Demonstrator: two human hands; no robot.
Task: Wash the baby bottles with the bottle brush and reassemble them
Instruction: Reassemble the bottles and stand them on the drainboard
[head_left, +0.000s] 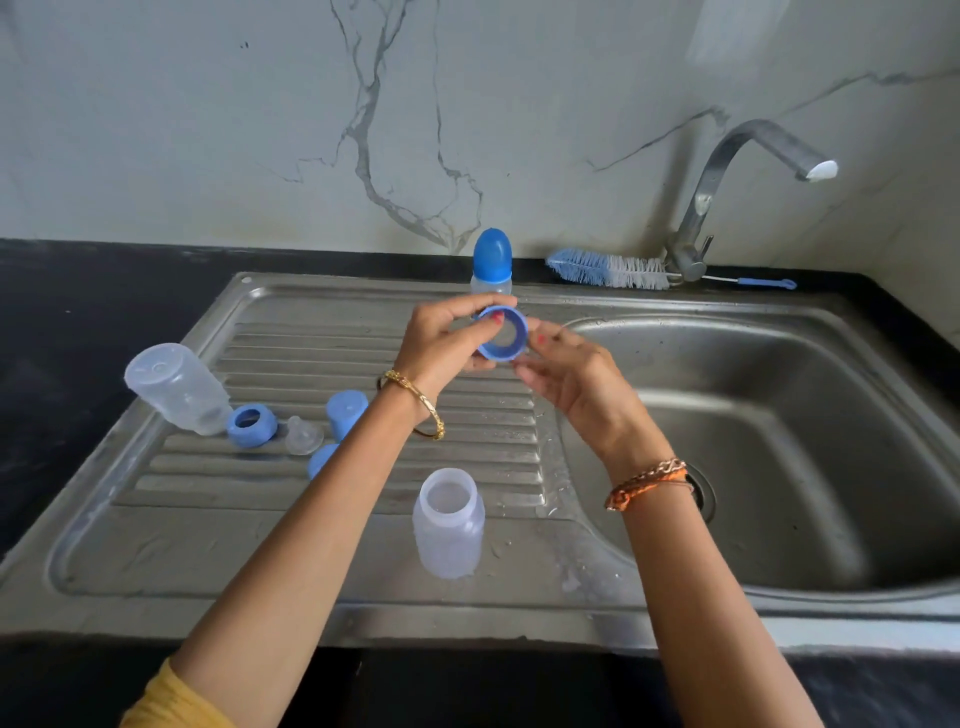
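The left hand (447, 338) pinched a blue plastic ring (503, 333); the right hand (576, 374) touched its rim, fingers loosely spread, above the ribbed steel drainboard (363, 343).

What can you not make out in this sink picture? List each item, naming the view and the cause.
Head view only:
- Capped bottle: lower body hidden behind the left hand and the blue ring.
- Blue piece on the drainboard: partly covered by the left forearm.
- Sink drain: mostly hidden by the right wrist.
- Right hand: whether it grips the ring, unclear.
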